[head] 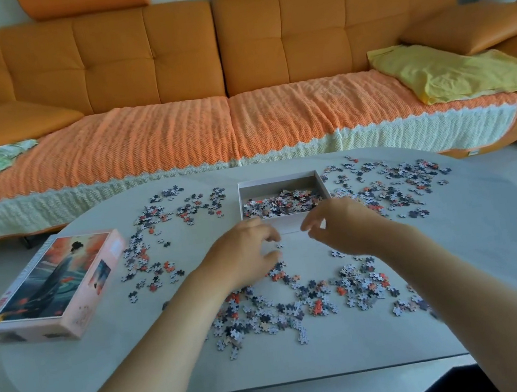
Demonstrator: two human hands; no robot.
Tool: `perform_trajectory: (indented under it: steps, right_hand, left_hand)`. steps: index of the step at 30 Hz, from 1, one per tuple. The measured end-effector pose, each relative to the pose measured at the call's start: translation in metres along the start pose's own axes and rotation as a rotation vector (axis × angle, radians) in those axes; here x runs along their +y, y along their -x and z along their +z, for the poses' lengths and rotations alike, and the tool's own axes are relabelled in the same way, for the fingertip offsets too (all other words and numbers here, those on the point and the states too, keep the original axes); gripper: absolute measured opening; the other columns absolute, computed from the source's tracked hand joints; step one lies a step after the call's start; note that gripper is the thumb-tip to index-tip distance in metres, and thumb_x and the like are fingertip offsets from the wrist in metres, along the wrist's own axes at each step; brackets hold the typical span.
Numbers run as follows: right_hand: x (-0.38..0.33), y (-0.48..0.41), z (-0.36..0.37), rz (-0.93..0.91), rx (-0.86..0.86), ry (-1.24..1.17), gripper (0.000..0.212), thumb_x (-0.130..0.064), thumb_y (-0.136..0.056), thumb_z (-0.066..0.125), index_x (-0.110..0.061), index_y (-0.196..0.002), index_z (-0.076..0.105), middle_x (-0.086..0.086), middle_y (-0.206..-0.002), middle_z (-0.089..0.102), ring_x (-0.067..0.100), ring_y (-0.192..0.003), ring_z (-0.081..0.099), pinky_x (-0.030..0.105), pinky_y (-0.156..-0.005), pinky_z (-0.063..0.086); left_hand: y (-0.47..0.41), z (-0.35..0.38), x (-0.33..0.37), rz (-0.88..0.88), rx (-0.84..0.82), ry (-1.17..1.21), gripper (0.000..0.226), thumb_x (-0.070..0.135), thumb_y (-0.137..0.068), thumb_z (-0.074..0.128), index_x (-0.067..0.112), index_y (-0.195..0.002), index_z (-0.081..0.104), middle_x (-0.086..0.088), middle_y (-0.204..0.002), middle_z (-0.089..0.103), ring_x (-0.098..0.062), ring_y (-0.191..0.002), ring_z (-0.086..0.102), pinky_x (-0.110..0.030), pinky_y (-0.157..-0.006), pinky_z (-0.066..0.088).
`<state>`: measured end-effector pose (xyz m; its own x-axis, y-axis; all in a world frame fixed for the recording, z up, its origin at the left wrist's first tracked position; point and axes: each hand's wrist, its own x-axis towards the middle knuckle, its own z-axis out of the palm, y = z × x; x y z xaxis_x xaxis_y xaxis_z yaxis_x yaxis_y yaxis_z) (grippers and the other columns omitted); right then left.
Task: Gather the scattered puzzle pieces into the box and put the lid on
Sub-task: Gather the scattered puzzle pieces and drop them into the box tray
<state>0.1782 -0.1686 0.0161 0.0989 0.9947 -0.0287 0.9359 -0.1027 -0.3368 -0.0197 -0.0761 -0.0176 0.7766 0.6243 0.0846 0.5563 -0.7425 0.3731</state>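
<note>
The open white box (278, 180) stands at the middle of the table and holds a heap of puzzle pieces (280, 204). Loose pieces lie scattered left of the box (168, 229), right of it (386, 186) and in front of it (287, 309). The printed lid (56, 286) lies face up at the table's left. My left hand (245, 251) hovers just before the box's near wall, thumb and curved fingers apart around a single piece (279, 245). My right hand (335, 228) is beside it, fingertips drawn together and pointing down; whether they hold a piece is unclear.
The pale rounded table (462, 266) reaches from the sofa to my knees. An orange sofa (218, 50) with a knitted cover, a yellow cloth (453, 72) and cushions stands right behind it.
</note>
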Motion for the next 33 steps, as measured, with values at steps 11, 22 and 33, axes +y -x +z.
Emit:
perform_trajectory:
  steps: [11,22,33]
  right_hand:
    - [0.021,0.061,0.069,0.329,-0.064,0.123,0.076,-0.063,-0.096,0.017,-0.019,-0.155,-0.005,0.011,-0.161,-0.016,0.028,-0.147,-0.020,0.050,-0.119,-0.009]
    - [0.001,0.054,0.073,-0.002,0.241,-0.330,0.031,-0.019,-0.098,0.048,-0.019,-0.126,0.062,0.000,-0.145,0.048,0.015,-0.134,0.043,0.033,-0.117,0.023]
    - [-0.024,0.044,0.089,0.180,0.102,-0.096,0.054,-0.040,-0.102,0.027,-0.019,-0.152,0.027,0.007,-0.162,0.012,0.020,-0.150,0.001,0.036,-0.121,-0.001]
  left_hand:
    - [0.030,0.040,0.012,0.084,-0.342,-0.182,0.119,0.091,-0.070,0.039,0.026,-0.153,-0.015,0.013,-0.158,-0.024,-0.005,-0.143,-0.025,-0.036,-0.120,-0.009]
    - [0.027,0.036,0.021,0.042,-0.131,-0.007,0.087,0.075,-0.085,0.039,0.029,-0.155,0.014,0.015,-0.161,0.013,-0.001,-0.146,0.008,-0.032,-0.121,0.016]
    - [0.038,0.037,0.008,0.067,-0.147,-0.128,0.099,0.082,-0.081,0.025,0.023,-0.155,-0.003,0.007,-0.163,-0.001,-0.007,-0.148,-0.002,-0.026,-0.120,0.001]
